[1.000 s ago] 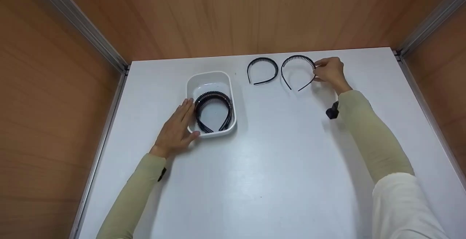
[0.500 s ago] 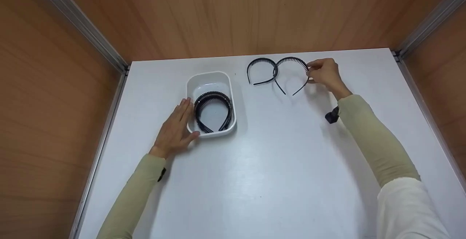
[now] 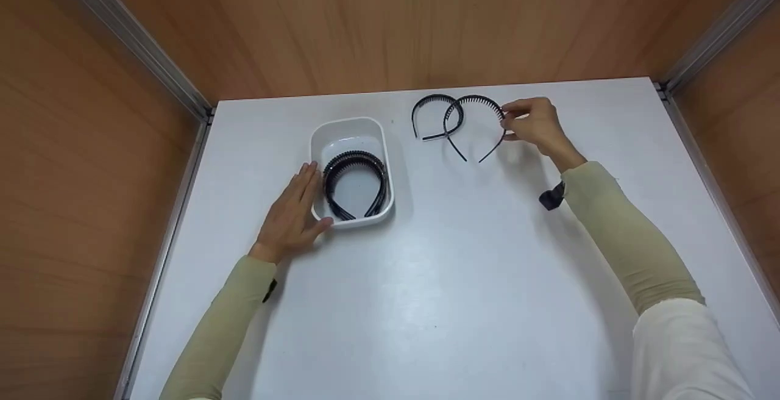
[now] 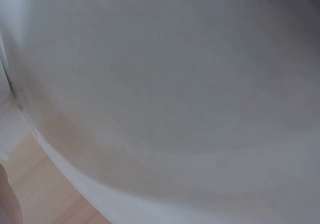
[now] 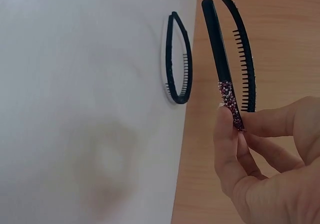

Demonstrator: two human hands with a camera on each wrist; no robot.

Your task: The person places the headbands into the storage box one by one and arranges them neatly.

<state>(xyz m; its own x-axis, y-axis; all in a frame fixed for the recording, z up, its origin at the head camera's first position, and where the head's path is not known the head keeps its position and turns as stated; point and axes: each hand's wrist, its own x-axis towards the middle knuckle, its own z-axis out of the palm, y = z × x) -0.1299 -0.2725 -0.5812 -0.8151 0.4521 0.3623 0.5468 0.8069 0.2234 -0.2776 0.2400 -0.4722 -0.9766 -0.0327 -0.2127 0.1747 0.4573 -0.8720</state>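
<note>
My right hand [image 3: 533,124] pinches a black toothed headband [image 3: 479,99] by its right side. In the right wrist view this headband [image 5: 216,44] shows a glittery beaded stretch beside the thumb and a row of comb teeth. A second black headband [image 3: 434,97] lies on the table to the left, and the held one overlaps it in the head view. My left hand [image 3: 287,217] rests with straight fingers along the left wall of a white bin [image 3: 389,162]. Several black headbands [image 3: 356,157] lie nested in the bin's near part.
The white table [image 3: 426,278] ends at a wooden back panel [image 3: 426,22], with wooden side panels [image 3: 79,174] left and right. A dark camera piece [image 3: 551,196] hangs at the right wrist.
My right hand has carried its headband leftward, from beside the second headband to overlapping it in the head view. The left hand stays at the bin.
</note>
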